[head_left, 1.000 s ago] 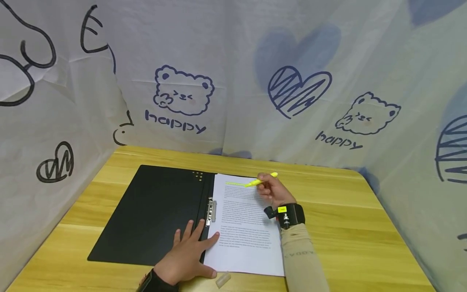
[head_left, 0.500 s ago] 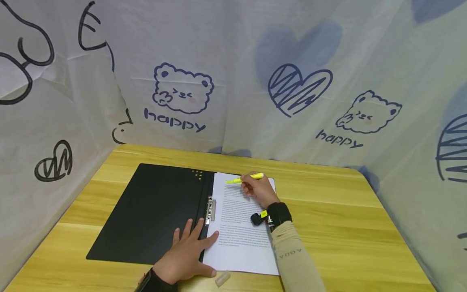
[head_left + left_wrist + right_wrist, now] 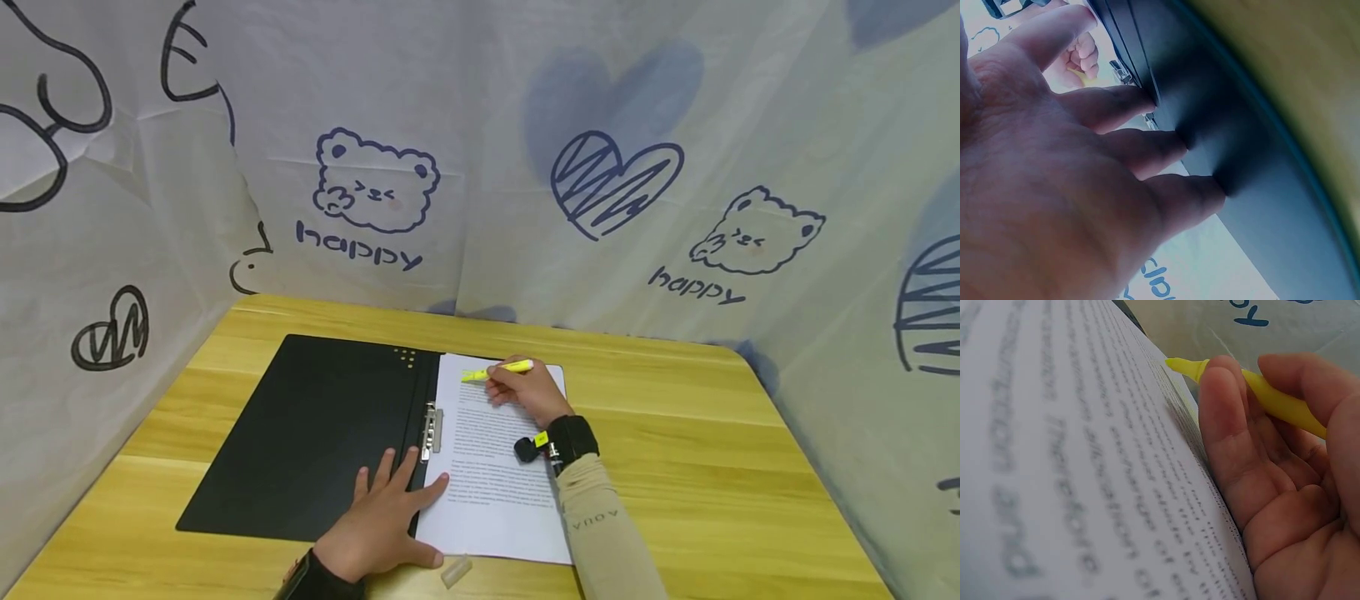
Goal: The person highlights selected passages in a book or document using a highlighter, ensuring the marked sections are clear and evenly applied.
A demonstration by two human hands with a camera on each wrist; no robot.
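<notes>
Head view: a person sits two hands to an open black folder on a wooden table, with printed paper on its right side. The right hand pinches a yellow highlighter over the page's far left lines. Its long axis runs roughly left to right, tip pointing left and slightly near; whether the tip touches, I cannot tell. The left hand lies spread, its index finger and thumb on the paper's left side, the others on the folder. A clear cap lies just right of that thumb.

"Happy" is written twice on the curtain; the right sleeve seems to read "AQUA". Up close in the right wrist view, "Therefore" and "allocation of" are legible.

Compared with one second ago, the highlighter and right hand sit farther left; the left hand is unmoved.
</notes>
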